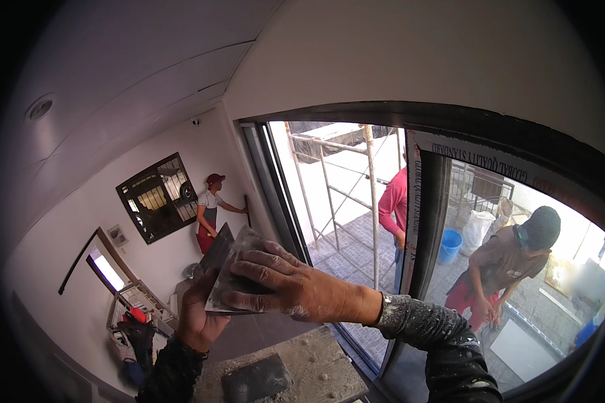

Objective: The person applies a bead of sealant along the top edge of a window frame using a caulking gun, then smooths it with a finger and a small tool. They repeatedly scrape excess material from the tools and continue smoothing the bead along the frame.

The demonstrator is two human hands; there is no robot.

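Note:
My right hand (269, 279) is dusted with white, its fingers spread over a thin grey scraper blade (238, 303). Its thumb is hidden behind the blade. Close by on the left, my left hand (200, 312) is closed round a second, darker scraper blade (216, 250), which points upward. The two blades overlap, and I cannot tell whether they touch. Most of the left fingers and both tools' grips are out of sight. Both dark sleeves carry white smears.
Below my hands is a dusty board (316, 363) bearing a dark flat plate (257, 380). A sliding door frame (420, 235) stands to the right, with scaffolding (372, 195) outside. One person (212, 211) works at the far wall; two more (396, 201) (507, 262) are outside.

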